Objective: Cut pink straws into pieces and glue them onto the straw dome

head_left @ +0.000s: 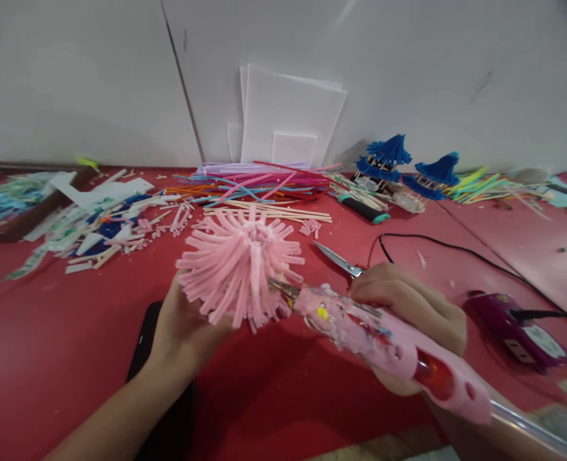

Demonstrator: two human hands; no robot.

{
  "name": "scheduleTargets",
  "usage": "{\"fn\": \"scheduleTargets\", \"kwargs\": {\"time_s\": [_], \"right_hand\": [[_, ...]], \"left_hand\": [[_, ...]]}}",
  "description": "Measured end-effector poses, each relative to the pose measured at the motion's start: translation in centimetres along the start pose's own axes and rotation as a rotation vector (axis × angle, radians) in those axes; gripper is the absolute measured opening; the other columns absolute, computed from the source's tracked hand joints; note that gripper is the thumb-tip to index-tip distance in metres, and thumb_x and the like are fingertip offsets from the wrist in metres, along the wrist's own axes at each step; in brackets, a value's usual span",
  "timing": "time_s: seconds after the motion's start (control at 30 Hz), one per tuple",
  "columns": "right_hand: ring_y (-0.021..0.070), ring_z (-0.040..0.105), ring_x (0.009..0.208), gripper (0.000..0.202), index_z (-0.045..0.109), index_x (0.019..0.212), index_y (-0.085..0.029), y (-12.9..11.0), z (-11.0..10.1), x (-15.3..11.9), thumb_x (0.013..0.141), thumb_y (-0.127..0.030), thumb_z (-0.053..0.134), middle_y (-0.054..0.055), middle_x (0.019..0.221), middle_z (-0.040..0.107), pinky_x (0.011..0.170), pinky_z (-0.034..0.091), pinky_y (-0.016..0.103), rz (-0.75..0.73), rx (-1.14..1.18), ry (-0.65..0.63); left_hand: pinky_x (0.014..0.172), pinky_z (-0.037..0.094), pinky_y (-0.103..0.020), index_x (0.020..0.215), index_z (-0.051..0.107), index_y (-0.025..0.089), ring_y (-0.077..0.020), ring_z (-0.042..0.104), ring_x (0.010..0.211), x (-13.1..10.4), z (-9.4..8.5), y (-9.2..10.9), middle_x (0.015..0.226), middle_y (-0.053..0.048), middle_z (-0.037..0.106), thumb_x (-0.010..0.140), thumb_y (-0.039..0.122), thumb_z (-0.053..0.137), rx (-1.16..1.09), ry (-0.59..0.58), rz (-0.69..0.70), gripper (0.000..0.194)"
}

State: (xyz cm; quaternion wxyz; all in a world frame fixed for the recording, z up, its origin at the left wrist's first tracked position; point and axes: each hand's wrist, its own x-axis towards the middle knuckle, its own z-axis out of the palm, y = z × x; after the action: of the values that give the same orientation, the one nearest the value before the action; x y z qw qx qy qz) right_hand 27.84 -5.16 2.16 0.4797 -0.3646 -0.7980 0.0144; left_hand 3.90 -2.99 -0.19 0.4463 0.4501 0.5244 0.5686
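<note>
My left hand [187, 326] is closed under a pink tufted piece [235, 269] made of many fuzzy pipe-cleaner strips that fan out from a round centre. Most of its fingers are hidden behind the strips. My right hand [408, 307] grips a pink hot glue gun [379, 346] crusted with bits of glue and fluff. A clear glue stick [537, 429] runs out of its back end. The gun's metal nozzle points left, at the right side of the pink piece; whether it touches cannot be told. Scissors [338, 259] lie just beyond my right hand.
Bundles of coloured pipe cleaners [264, 179] lie along the wall, with white sheets [293, 115] leaning behind. Scraps [115, 224] and a brown tray [34, 224] are left. Blue roof-shaped models [389, 153], a green-black handled tool [365, 209], a purple power socket [518, 330] and its cable are right. A dark phone [144, 333] lies under my left arm.
</note>
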Motion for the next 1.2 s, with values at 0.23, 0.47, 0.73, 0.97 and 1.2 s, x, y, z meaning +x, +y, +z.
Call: {"fn": "scheduleTargets", "kwargs": {"time_s": [0.23, 0.47, 0.73, 0.97, 1.2], "right_hand": [[0.0185, 0.059, 0.07, 0.015, 0.055, 0.088, -0.021, -0.2, -0.4, 0.1, 0.094, -0.026, 0.042, 0.005, 0.075, 0.06, 0.062, 0.051, 0.033, 0.023, -0.049, -0.064], [0.0177, 0.056, 0.066, 0.016, 0.053, 0.085, -0.022, -0.1, -0.3, 0.1, 0.094, -0.029, 0.042, 0.004, 0.072, 0.057, 0.06, 0.048, 0.033, 0.005, -0.061, -0.058], [0.0169, 0.055, 0.06, 0.018, 0.052, 0.082, -0.021, 0.2, -0.6, 0.4, 0.093, -0.025, 0.038, 0.003, 0.067, 0.055, 0.055, 0.046, 0.031, -0.048, -0.065, -0.099], [0.0165, 0.061, 0.065, 0.016, 0.056, 0.101, -0.018, 2.6, 0.2, -1.1, 0.091, -0.025, 0.046, 0.004, 0.075, 0.066, 0.061, 0.048, 0.03, -0.175, -0.23, -0.113], [0.0206, 0.065, 0.08, 0.036, 0.061, 0.103, -0.016, 7.4, -1.6, -7.4, 0.075, -0.003, 0.045, 0.007, 0.087, 0.072, 0.074, 0.047, 0.034, -0.008, -0.606, -0.335]], "left_hand": [[0.074, 0.062, -0.037, 0.083, 0.061, 0.018, -0.0295, 0.072, 0.089, 0.8, -0.6, -0.1, 0.092, -0.005, 0.074, 0.043, -0.001, 0.078, 0.001, -0.039, -0.031, 0.048], [0.069, 0.061, -0.035, 0.084, 0.061, 0.019, -0.0303, 0.072, 0.087, 0.8, -0.8, -0.6, 0.096, -0.007, 0.074, 0.041, 0.0, 0.079, 0.012, -0.02, -0.04, 0.05], [0.07, 0.061, -0.033, 0.085, 0.065, 0.021, -0.029, 0.072, 0.085, 0.5, -0.9, -0.5, 0.093, -0.004, 0.075, 0.045, 0.009, 0.084, 0.017, 0.0, -0.015, 0.046], [0.083, 0.059, -0.029, 0.099, 0.063, 0.019, -0.0212, 0.069, 0.098, 1.7, -0.3, -0.9, 0.106, -0.004, 0.071, 0.055, 0.019, 0.086, -0.133, 0.069, 0.057, 0.05], [0.086, 0.055, -0.024, 0.103, 0.063, 0.024, -0.0163, 0.066, 0.103, 2.6, -0.7, -1.6, 0.11, 0.0, 0.069, 0.059, 0.018, 0.084, -0.166, 0.101, 0.055, 0.048]]}}
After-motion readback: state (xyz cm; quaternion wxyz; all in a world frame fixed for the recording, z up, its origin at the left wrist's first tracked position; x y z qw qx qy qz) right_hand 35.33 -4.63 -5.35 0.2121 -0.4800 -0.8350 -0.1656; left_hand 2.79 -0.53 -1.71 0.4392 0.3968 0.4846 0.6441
